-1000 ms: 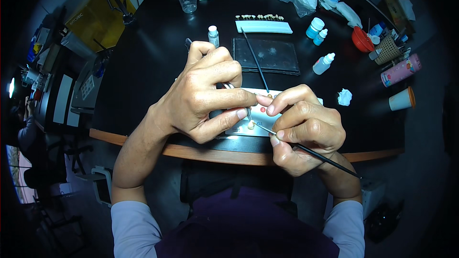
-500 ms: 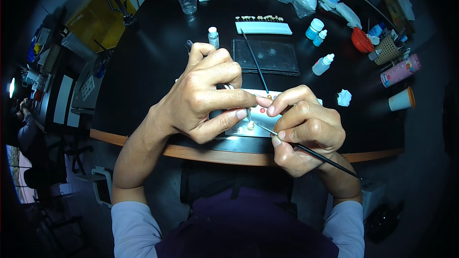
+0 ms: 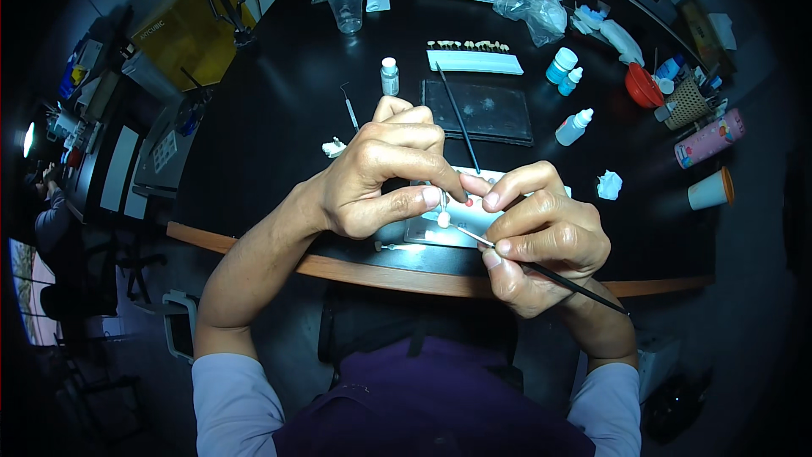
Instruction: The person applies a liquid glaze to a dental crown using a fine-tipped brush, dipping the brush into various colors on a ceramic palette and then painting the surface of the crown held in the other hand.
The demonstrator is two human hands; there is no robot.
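My left hand (image 3: 381, 171) is closed in a pinch on a slim metal holder (image 3: 443, 200), perhaps tweezers; most of it is hidden by the fingers. At its lower end sits a small white tooth crown (image 3: 444, 220). My right hand (image 3: 550, 241) grips a thin brush (image 3: 573, 288) with a black handle, slanting toward lower right. Its pale tip points at the crown; whether they touch I cannot tell. The fingertips of both hands meet above a white palette (image 3: 427, 232) that bears a red dab and lies by the table's front edge.
A second brush (image 3: 458, 117) leans across a dark flat box (image 3: 507, 110). Beyond stands a white rack (image 3: 474, 61) of small teeth on pins. Bottles (image 3: 574, 127), a red bowl (image 3: 643, 86) and a paper cup (image 3: 709, 190) are to the right; a metal probe (image 3: 350, 110) is left.
My left hand has shifted slightly right and turned, uncovering the probe and a white piece beside it. The crown has turned a little at the holder's end. The whole view has shifted slightly.
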